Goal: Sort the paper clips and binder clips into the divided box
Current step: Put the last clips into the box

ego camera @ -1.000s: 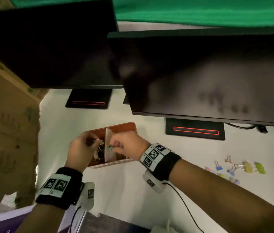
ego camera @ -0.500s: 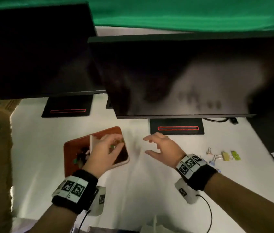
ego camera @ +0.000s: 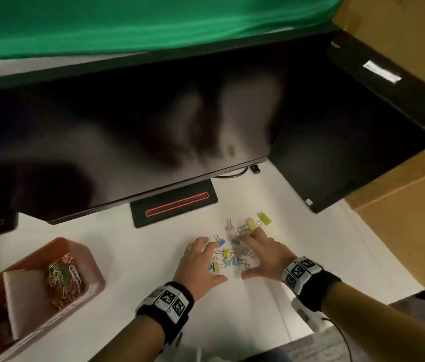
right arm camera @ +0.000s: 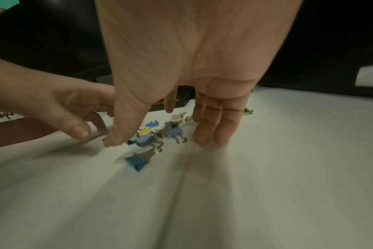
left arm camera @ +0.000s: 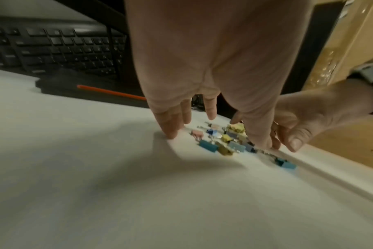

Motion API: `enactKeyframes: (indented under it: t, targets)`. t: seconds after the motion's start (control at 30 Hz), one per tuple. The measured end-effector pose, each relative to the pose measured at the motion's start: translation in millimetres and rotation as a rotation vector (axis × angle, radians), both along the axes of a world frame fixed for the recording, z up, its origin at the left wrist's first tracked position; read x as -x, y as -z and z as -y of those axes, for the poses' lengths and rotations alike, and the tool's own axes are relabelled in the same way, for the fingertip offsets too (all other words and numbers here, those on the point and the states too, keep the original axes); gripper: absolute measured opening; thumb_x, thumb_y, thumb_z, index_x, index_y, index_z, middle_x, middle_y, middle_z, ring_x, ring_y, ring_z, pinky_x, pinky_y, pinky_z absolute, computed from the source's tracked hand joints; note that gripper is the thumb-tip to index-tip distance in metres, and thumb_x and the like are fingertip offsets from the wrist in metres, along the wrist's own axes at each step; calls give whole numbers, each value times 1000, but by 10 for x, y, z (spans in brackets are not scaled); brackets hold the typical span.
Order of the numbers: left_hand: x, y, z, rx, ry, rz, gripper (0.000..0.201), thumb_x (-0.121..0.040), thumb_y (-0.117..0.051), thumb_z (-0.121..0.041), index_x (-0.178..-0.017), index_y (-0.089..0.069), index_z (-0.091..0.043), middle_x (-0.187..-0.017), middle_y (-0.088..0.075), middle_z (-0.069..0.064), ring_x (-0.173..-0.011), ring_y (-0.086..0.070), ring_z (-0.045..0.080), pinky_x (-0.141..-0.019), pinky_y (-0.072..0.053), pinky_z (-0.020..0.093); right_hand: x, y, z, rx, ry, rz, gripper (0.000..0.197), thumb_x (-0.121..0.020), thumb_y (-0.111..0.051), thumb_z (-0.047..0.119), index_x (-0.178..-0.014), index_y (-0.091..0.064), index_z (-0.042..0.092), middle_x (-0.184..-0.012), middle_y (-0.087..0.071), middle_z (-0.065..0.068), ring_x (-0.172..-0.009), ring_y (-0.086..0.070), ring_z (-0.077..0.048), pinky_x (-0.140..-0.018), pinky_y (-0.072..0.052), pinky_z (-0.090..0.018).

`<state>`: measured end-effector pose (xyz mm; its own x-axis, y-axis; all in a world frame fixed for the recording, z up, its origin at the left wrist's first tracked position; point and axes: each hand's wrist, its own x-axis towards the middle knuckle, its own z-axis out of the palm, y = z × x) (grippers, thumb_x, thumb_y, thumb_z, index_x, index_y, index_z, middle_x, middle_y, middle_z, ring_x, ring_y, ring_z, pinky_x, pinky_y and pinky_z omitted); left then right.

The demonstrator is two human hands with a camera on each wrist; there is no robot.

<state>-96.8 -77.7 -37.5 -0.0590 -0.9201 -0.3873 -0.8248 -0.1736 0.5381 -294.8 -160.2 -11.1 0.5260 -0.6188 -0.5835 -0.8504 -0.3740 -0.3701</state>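
Hands: left hand (ego camera: 198, 259) and right hand (ego camera: 264, 253) spread wide, holding nothing | binder clips (ego camera: 228, 253) loose on bench (ego camera: 133, 257) between the fingers | divided box (ego camera: 90, 267) well left of left fingers, holds paper clips (ego camera: 62, 278) | risk: cupping both hands inward may miss outlying clips beyond the right fingertips.

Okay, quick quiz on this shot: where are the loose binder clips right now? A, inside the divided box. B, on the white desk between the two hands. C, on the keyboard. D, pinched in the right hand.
B: the binder clips lie scattered on the white desk, with the left hand and right hand spread open on either side of them.
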Motion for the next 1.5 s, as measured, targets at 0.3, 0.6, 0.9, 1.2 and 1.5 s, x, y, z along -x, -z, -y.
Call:
enactKeyframes:
  t: [0.3,0.6,0.9,1.2,1.5]
  targets:
    - [-64,141,46,125,-134,-107,10,-78,-68,-10,-83,-61,-15,-102,-50,-8,-93,-51,11,-87,-46,25,-294,174,115,-11,19,151,39,-85,-63,27,-122,-52,22,-127,-42,-4,-109,-52,-27,-93,-46,-34]
    - [-67,82,134,57,-215,-108,20,-81,-62,-8,-98,-63,-17,-93,-55,-1,-85,-54,16,-82,-47,26,-433,182,243,-36,-45,180,21,-89,-54,9,-108,-63,14,-120,-49,-7,-105,-57,-24,-84,-39,-20]
    - [-129,112,85,40,-177,-47,19,-81,-59,-12,-98,-63,-19,-102,-52,-3,-93,-53,15,-86,-48,25,-480,178,350,-18,-45,200,15,-86,-60,8,-96,-71,7,-121,-54,-9,-105,-59,-24,-89,-48,-24]
    - [-349,103,-32,136,-352,-157,13,-72,-67,-6,-78,-66,-17,-80,-55,-12,-66,-56,4,-67,-46,11,-473,-53,296,31,-20,338,17,-87,-59,6,-98,-71,4,-108,-66,-12,-103,-61,-23,-92,-46,-27]
    - [-953,-722,-420,360,-711,-349,21,-74,-71,-2,-78,-67,-22,-84,-65,-5,-65,-57,9,-62,-51,18,-1238,-363,121,90,-138,628,11,-80,-69,4,-87,-73,12,-98,-64,-4,-81,-61,-12,-78,-43,-10]
